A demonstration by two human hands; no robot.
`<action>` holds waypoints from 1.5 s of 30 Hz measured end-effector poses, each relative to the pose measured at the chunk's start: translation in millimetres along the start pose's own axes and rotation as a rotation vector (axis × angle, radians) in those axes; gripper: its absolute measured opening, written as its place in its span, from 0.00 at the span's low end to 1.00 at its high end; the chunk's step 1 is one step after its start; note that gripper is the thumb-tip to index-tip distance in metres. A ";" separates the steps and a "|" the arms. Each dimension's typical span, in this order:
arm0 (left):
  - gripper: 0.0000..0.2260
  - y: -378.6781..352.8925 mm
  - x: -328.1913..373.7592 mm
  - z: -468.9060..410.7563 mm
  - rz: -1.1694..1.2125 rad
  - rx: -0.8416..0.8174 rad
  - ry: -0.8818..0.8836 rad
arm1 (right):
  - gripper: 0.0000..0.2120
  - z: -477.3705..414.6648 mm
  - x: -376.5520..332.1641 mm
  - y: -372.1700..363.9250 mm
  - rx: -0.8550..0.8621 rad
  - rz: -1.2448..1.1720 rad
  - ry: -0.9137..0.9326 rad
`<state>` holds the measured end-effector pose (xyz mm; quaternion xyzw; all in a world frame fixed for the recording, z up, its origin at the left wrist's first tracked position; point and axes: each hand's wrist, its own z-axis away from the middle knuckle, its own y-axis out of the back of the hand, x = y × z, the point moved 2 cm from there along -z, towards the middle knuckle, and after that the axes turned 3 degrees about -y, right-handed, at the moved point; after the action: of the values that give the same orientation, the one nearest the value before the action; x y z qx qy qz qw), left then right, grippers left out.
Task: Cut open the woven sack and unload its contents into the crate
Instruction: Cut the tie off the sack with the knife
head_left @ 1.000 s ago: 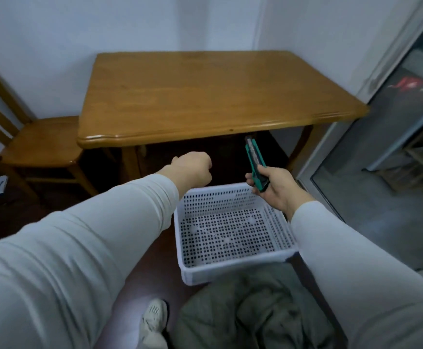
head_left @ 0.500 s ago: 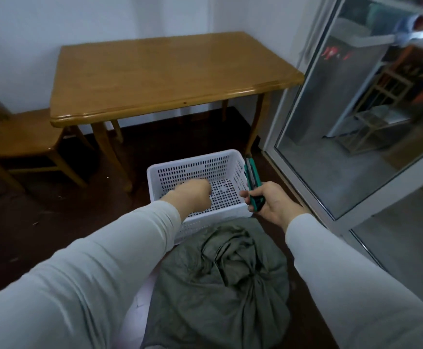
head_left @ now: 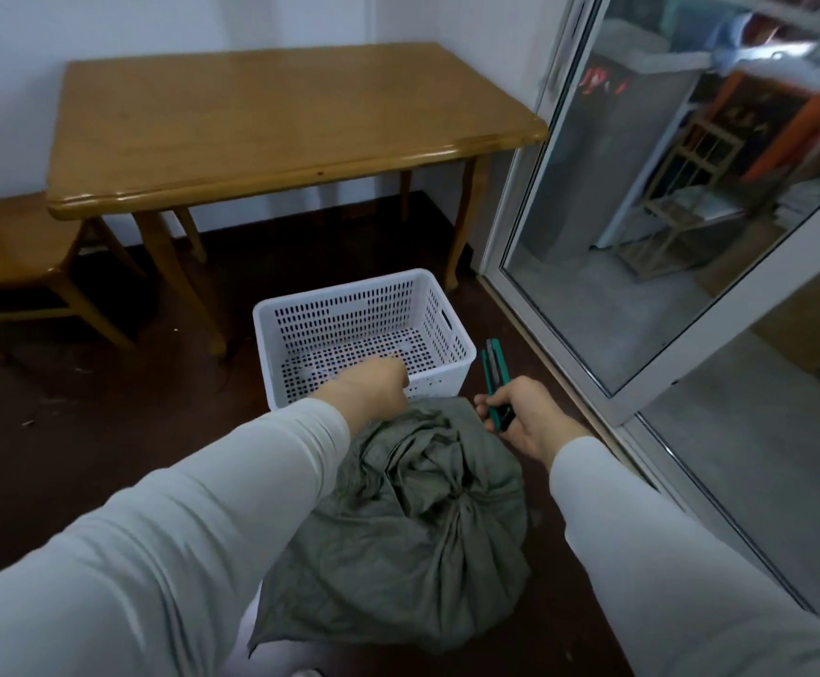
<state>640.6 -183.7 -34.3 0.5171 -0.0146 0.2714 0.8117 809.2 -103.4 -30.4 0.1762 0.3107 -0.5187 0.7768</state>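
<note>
Grey-green woven sack [head_left: 398, 554] looks soft, likely heavy; grip its knotted neck [head_left: 456, 505]; right hand [head_left: 530, 417] clamps the knife [head_left: 494, 371], left hand [head_left: 373, 383] fisted, empty.

Right hand [head_left: 530, 417] grips green cutter [head_left: 495, 378]; left fist [head_left: 373, 388] above tied grey sack [head_left: 408, 530]; white crate [head_left: 344, 290] beyond.

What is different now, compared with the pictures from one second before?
Both hands drew back from over the crate toward the sack, which now shows more fully, still knotted. Nothing was taken or released: the right hand keeps gripping the green knife, the left hand stays curled, empty.
</note>
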 end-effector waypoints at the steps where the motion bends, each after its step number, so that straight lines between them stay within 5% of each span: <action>1: 0.12 -5.6 4.9 -0.1 -0.001 -0.008 0.007 | 0.08 -2.0 2.5 6.9 0.007 -0.003 -0.001; 11: 0.07 -77.9 30.6 -48.2 -0.112 -0.122 -0.049 | 0.08 -56.2 62.1 54.1 -0.029 -0.001 0.074; 26: 0.11 -240.0 -22.2 -232.0 -0.257 -0.067 -0.240 | 0.08 -275.3 200.1 103.6 0.144 -0.143 0.054; 32: 0.28 -314.2 -22.7 -275.3 -0.410 0.023 -0.577 | 0.17 -361.0 261.2 98.4 -0.013 -0.280 0.243; 37: 0.49 -356.5 -23.2 -280.1 -0.733 -0.198 -0.558 | 0.14 -389.9 298.7 97.3 -0.054 -0.374 0.259; 45: 0.45 -373.0 -21.9 -308.9 -0.853 -0.168 -0.536 | 0.06 -402.5 300.5 92.2 0.039 -0.178 0.427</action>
<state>712.5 -49.9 -494.7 0.4614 -0.0318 -0.2285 0.8567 853.7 -36.0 -534.7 0.2687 0.4721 -0.5423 0.6410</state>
